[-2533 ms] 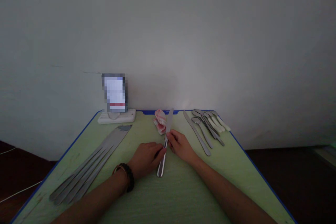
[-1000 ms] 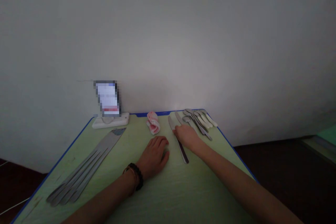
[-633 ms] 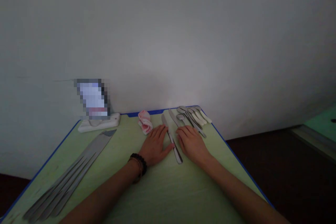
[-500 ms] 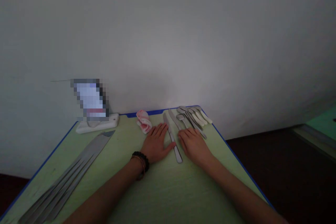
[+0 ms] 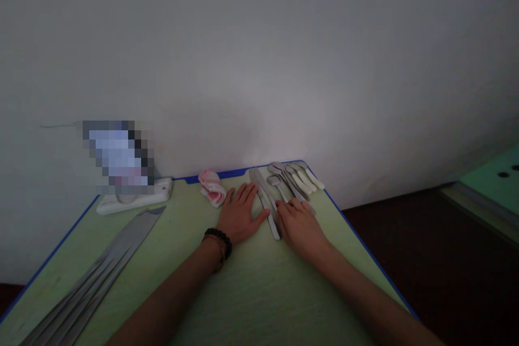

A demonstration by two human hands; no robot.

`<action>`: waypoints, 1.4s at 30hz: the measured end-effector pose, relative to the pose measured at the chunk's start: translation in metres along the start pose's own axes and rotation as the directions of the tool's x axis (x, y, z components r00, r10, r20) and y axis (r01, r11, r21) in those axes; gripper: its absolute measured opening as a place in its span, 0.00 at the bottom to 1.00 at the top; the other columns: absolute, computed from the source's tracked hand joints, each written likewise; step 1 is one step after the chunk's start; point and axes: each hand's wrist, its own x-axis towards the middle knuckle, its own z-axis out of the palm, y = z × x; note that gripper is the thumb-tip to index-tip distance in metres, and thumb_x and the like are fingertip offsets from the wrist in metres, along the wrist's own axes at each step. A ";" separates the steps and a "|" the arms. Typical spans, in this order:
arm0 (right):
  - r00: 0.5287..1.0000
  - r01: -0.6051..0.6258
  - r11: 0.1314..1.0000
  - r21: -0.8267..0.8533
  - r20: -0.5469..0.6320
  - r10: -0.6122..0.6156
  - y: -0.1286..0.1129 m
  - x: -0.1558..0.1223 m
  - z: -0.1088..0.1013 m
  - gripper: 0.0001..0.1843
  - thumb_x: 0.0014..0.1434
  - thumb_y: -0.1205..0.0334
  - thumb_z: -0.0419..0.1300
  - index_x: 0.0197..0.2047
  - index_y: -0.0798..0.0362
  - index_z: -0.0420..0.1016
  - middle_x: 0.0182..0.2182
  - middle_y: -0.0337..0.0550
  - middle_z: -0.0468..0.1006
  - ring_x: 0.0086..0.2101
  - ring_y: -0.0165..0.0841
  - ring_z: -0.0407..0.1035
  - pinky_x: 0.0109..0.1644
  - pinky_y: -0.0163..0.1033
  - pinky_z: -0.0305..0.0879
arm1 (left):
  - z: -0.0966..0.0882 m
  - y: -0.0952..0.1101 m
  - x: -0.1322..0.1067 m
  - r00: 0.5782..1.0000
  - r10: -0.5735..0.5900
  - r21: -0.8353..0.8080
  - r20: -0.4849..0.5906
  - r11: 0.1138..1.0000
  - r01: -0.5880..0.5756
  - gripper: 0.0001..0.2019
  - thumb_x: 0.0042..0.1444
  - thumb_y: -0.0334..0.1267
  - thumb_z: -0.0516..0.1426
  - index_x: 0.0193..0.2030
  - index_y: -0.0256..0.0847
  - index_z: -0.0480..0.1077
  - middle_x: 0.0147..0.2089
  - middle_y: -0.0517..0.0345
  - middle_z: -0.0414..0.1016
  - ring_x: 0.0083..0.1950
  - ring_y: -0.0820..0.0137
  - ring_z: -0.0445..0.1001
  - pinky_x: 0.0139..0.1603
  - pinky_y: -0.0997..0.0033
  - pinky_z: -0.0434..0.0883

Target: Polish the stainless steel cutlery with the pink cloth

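My left hand (image 5: 240,215) lies palm down on the green table, fingers spread, a dark beaded bracelet on its wrist. Its fingertips and thumb touch a metal table knife (image 5: 268,213). A second table knife (image 5: 263,181) lies close along its right side, its lower part partly hidden by my right hand (image 5: 300,225). That hand rests palm down with fingers side by side and slightly bent, against the second knife and over the handle of a small spoon (image 5: 277,181). Its thumb is hidden, and I see nothing gripped.
Several spoons (image 5: 278,167) and white-handled pieces of cutlery (image 5: 311,175) lie at the far right corner. A folded pink-and-white cloth (image 5: 212,188) sits left of the knives. A blurred phone-like screen (image 5: 117,154) stands on a white base (image 5: 140,198). Grey flat strips (image 5: 97,275) fan along the left.
The first knife has slid a little away from me, and the two knives now lie closer together. My right hand has shifted slightly toward my left. The view has turned slightly right.
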 end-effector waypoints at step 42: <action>0.999 0.009 0.988 0.155 0.038 -0.015 0.019 0.006 -0.001 0.14 0.62 0.70 0.47 0.47 0.56 0.70 0.38 0.50 0.77 0.47 0.40 0.62 0.49 0.43 0.51 | -0.007 0.000 0.014 0.994 0.078 -0.025 0.083 0.997 -0.076 0.34 0.59 0.61 0.39 0.67 0.46 0.49 0.69 0.55 0.49 0.68 0.56 0.47 0.65 0.43 0.42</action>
